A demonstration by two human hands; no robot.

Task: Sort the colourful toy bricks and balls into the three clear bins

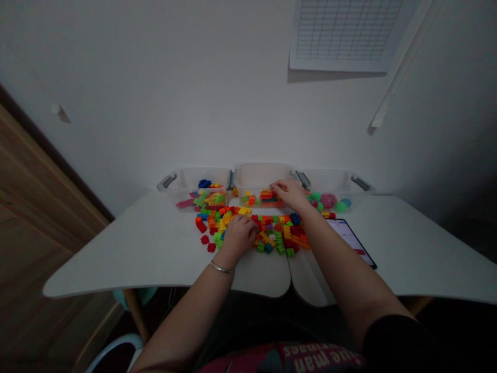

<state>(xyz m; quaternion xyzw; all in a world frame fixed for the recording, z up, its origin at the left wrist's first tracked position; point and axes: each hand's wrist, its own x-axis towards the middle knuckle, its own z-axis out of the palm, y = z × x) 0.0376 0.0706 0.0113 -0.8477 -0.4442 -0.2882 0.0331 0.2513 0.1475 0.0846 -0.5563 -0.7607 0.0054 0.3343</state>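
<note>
Loosely, studded plastic bricks (267, 238) flank the left hand (239, 234).

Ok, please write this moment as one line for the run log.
left hand: at loose brick pile, grip unclear | right hand: at middle bin, grip unclear | phone: on table, right of pile
</note>
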